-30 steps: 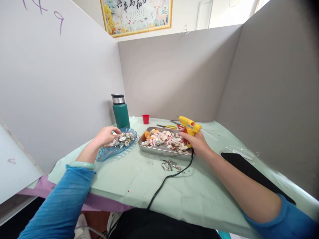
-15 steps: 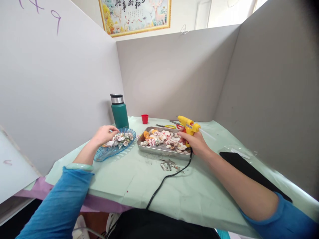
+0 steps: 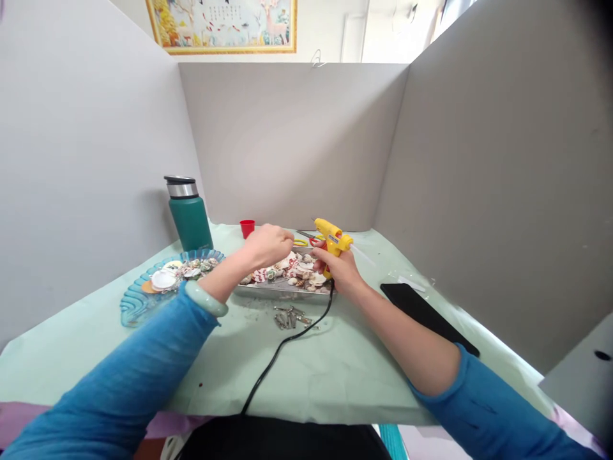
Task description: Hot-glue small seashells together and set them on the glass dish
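My right hand (image 3: 343,271) is wrapped round the handle of a yellow hot glue gun (image 3: 331,235), its nozzle pointing up and left and a clear glue stick sticking out behind. My left hand (image 3: 269,245) is over the left part of a metal tray (image 3: 275,294), fingers pressed together, facing the gun's nozzle across a gap. Whatever the fingers hold is hidden or too small to make out. Seashells (image 3: 302,271) fill the tray below. To the left, a blue glass plate (image 3: 136,305) holds more small shells and a round white shell (image 3: 163,279).
Several small metal clips (image 3: 290,317) lie in front of the tray. The gun's black cord (image 3: 274,358) runs to the table's front edge. A green bottle (image 3: 189,217), a red cup (image 3: 247,229) and scissors (image 3: 317,240) stand or lie behind. A black flat object (image 3: 426,316) lies right.
My left hand has moved right, from the shells on the blue plate to above the tray. The glue gun stays in my right hand over the tray. The camera view has turned right.
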Available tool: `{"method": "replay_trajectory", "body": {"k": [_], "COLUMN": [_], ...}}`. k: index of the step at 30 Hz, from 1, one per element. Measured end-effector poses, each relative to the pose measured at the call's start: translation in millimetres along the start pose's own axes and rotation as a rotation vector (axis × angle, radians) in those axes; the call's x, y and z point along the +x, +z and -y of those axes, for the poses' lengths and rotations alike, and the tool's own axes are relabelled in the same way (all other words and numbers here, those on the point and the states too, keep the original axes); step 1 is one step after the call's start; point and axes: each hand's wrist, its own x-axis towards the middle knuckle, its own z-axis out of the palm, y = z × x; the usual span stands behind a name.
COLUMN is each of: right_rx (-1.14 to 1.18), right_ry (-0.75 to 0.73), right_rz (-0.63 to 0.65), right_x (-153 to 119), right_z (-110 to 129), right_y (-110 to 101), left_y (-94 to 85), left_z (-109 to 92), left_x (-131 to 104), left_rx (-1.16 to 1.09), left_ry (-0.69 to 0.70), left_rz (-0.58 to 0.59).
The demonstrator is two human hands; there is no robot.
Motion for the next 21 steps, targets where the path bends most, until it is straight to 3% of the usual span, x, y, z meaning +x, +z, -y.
{"method": "replay_trajectory", "body": {"k": [3,8,13,17,21], "right_rx": [0.015,0.027,0.011,-0.019,-0.023], "right_ry": [0.002,-0.001,-0.007,0.000,-0.006], "right_rz": [0.011,0.027,0.044,0.044,0.055], "right_x": [-0.6,-0.1,1.8,1.7,1.5], "right_z": [1.3,0.0,-3.0,-2.7,-2.4], "right_y": [0.3,-1.1,-2.8,-1.9,-1.2], "left_y": [25.1,50.3,57.2,57.3,59.2], "left_z": [-1.6,23.5,45.4,43.4,40.3], "left_x": [14.1,13.4,13.2,12.7,10.7], "left_rx": [0.063,0.082,0.166,0.166,0.239], "left_ry": [-0.003,0.003,-0.048,-0.027,-0.023], "left_rz": [0.133,0.157,0.155,0.221,0.209]}}
